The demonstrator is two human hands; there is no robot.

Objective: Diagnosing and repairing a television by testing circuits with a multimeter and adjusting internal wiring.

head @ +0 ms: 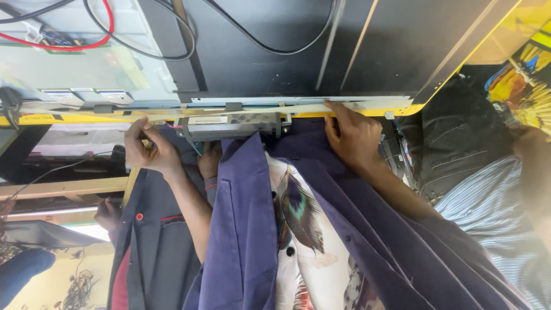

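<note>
Left: red and black cables (pixel 86 40) looped over a pale green circuit board (pixel 86 66) on the panel's back.

Left hand (pixel 150 150): fingers curled and pinched together at the yellow-taped lower edge (pixel 74 117); whether anything small sits between them cannot be told.

Centre: long grey metal bracket strip (pixel 232 125) clipped along the edge of the large flat black display panel (pixel 275 51), just above the person's open blue coat (pixel 247 229).

Right hand (pixel 354 138): fingertips pressed flat on the thin pale strip (pixel 356 106) along the panel edge, gripping nothing.

Handling, as judged: panel broad, stiff yet fragile, likely to flex; hold by framed edges, never the board or cables.

Right: another person's striped sleeve (pixel 493 201).
</note>
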